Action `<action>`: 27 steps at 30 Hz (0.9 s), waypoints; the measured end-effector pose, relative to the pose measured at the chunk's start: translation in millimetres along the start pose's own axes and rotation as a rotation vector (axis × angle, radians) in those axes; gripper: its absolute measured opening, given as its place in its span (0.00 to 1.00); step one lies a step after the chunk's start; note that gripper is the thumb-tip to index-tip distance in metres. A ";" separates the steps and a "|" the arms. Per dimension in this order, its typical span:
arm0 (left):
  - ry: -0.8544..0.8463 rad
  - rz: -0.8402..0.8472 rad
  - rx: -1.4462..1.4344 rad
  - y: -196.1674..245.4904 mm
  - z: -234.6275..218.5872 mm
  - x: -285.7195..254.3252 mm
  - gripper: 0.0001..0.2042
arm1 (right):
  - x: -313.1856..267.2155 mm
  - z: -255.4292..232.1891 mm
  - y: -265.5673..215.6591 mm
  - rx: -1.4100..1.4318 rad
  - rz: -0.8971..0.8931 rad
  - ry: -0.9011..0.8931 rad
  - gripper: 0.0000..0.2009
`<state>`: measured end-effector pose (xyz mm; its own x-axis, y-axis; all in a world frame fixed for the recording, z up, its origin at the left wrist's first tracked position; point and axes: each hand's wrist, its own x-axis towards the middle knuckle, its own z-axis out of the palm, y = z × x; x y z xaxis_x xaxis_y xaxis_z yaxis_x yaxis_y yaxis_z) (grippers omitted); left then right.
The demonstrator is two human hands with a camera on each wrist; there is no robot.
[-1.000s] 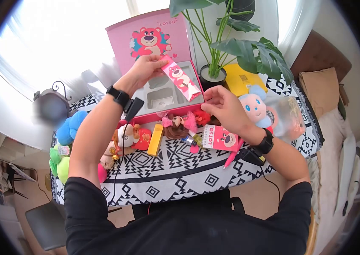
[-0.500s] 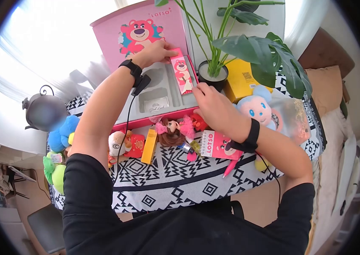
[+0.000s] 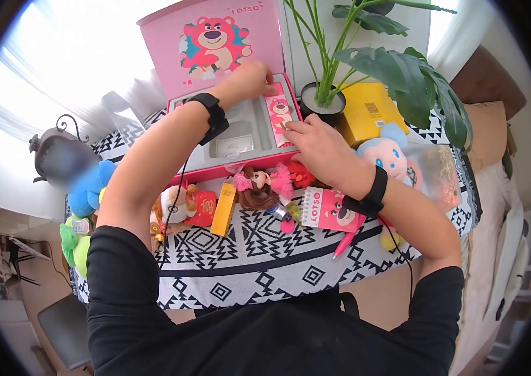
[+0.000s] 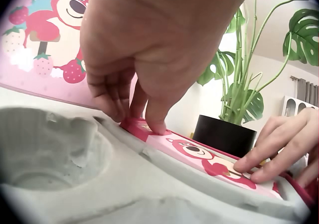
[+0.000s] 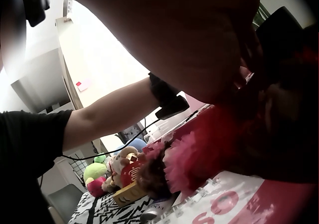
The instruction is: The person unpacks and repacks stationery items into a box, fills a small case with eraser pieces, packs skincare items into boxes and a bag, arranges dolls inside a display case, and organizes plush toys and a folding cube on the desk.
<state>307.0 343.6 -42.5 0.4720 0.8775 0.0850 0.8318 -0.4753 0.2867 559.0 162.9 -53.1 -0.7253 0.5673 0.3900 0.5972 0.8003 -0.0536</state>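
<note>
The pink packet with a bear print [image 3: 279, 114] lies in the long right-hand slot of the grey tray [image 3: 257, 133] inside the pink box. At its far end, my left hand [image 3: 250, 81] touches it with bent fingertips; in the left wrist view the thumb and fingers [image 4: 155, 124] press on that end. My right hand [image 3: 325, 147] rests its extended fingertips on the near part of the packet, as the left wrist view also shows [image 4: 289, 147]. The right wrist view is dark and hides the right fingertips.
The box lid [image 3: 215, 44] stands up behind. A potted plant [image 3: 323, 103] and yellow box [image 3: 372, 113] are at the right. Along the front lie a doll [image 3: 258, 188], a notebook [image 3: 329, 210], a yellow stick-shaped box [image 3: 223, 210] and plush toys [image 3: 391, 156].
The packet has gone from hanging tilted in my left hand over the tray to lying in the slot. My right hand has moved in from beside the box onto the packet.
</note>
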 end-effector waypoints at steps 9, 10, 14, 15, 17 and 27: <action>0.006 0.042 0.138 16.8 6.2 -11.7 0.17 | 3.2 -2.0 -2.1 -0.102 -0.016 -0.071 0.12; 0.029 0.056 0.185 18.5 5.5 -13.7 0.17 | 3.4 -1.9 -2.1 -0.100 -0.015 -0.075 0.12; 0.166 0.206 0.212 43.4 -1.5 -40.8 0.14 | -1.7 -4.2 4.1 -0.052 -0.047 0.000 0.12; 0.176 0.248 0.296 48.3 -6.3 -49.2 0.13 | 0.3 -14.7 3.1 0.075 0.063 -0.081 0.16; 0.185 0.295 0.371 58.5 -18.1 -74.1 0.13 | -10.0 -27.6 -0.4 0.148 0.133 -0.043 0.19; 0.011 0.361 0.262 138.0 -73.0 -314.7 0.14 | -134.0 -81.0 -74.8 0.231 0.260 -0.079 0.37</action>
<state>251.9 6.6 39.9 0.7440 0.6520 0.1463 0.6606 -0.7506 -0.0142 639.2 11.3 -26.9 -0.5885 0.7640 0.2644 0.6787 0.6446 -0.3520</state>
